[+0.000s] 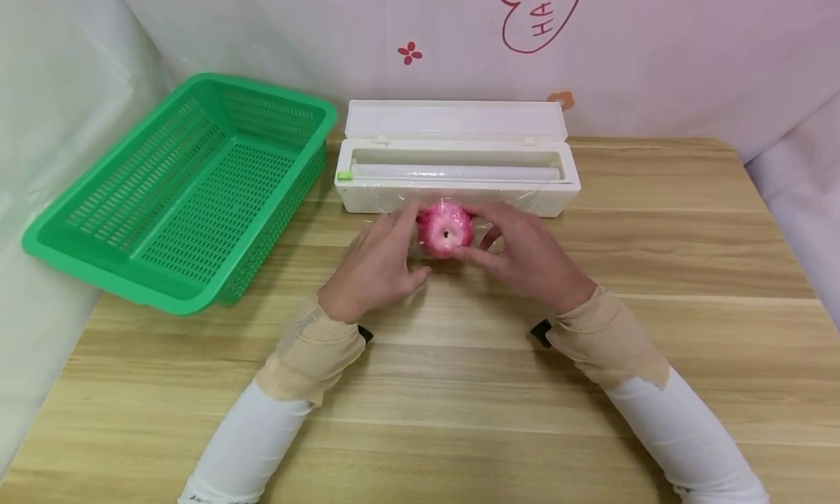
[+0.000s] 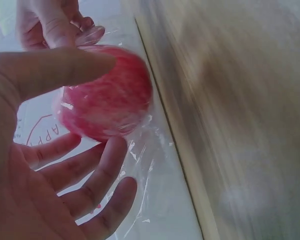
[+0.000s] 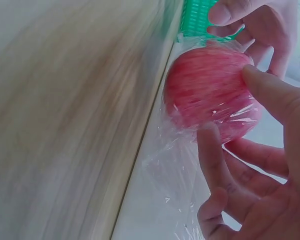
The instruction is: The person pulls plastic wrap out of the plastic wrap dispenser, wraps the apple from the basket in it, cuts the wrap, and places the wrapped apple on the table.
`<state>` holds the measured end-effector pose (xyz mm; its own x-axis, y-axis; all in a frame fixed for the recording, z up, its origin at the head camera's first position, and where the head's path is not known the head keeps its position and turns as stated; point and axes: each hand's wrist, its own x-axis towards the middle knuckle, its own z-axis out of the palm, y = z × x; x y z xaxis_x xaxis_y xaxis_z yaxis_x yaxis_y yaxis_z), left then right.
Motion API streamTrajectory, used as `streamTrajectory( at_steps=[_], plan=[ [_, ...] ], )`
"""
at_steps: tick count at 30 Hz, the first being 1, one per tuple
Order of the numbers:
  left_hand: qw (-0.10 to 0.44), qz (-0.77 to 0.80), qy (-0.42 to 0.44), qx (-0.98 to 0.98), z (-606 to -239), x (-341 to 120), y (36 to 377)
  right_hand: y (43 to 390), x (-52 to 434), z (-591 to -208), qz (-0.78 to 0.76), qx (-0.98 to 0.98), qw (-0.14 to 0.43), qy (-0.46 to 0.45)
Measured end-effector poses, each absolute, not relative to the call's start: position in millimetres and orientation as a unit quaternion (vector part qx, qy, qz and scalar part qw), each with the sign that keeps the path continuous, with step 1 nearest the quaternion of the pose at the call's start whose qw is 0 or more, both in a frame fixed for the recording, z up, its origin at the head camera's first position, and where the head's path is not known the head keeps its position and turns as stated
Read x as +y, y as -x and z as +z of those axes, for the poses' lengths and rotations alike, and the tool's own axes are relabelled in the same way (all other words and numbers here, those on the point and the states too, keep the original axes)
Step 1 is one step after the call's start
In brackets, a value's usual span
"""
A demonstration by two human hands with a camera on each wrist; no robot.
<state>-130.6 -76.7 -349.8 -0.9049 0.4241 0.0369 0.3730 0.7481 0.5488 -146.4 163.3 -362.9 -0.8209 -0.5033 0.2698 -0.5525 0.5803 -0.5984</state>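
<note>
A pink-red apple (image 1: 446, 235), its stem hollow facing up, is covered by clear plastic wrap in front of the white wrap box. My right hand (image 1: 525, 252) grips the apple from the right, thumb on its near side and fingers farther round. On the other side, my left hand (image 1: 377, 263) has loosely bent fingers at the apple, while its thumb stands apart in the head view. Loose clear film (image 3: 172, 175) hangs around the apple in the right wrist view. Behind, the wrap box (image 1: 453, 198) lies with its lid up and a roll of film (image 1: 453, 172) inside.
A green basket (image 1: 262, 241) with slotted sides stands at the left on the wooden table (image 1: 446, 387). A small light-green piece (image 1: 344, 176) sits on the box's left edge. Behind the table hangs a pale printed cloth (image 1: 315, 37).
</note>
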Motion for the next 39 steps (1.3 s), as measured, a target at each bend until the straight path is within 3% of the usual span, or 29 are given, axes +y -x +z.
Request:
streamTrajectory(
  at_steps=[29, 39],
  plan=[
    [-0.065, 0.211, -0.207, 0.953, -364, -63, 127, 145, 156, -366, 0.302, -0.907, 0.082, -0.283],
    [-0.040, 0.300, -0.224, 0.926, -366, -64, 129, 145, 156, -370, 0.319, -0.898, 0.074, -0.293]
  ],
)
